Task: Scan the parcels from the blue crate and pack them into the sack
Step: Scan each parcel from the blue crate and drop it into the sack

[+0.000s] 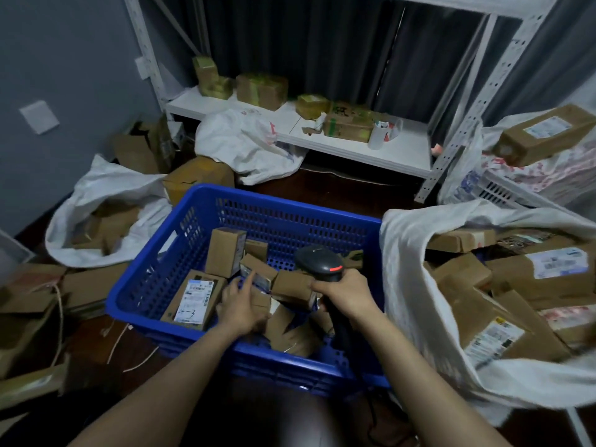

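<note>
A: Now, the right hand (342, 296)?
B: Clenched round the scanner (319, 261) handle, over the right half of the crate (283, 204).
A: Left hand (240, 306)?
B: Down among the parcels (224, 251) in the crate, forefinger stretched onto a small parcel (259, 274) just left of the scanner. Whether it grasps anything, I cannot tell.
A: Anything beside it?
B: A labelled parcel (193, 298) lies flat, just left.
A: Sack (406, 269)?
B: Right of the crate, against its wall, mouth open, parcels inside.

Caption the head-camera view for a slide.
Right hand grips a barcode scanner over the blue crate while the left hand touches its cardboard parcels, beside a parcel-filled white sack.
</note>
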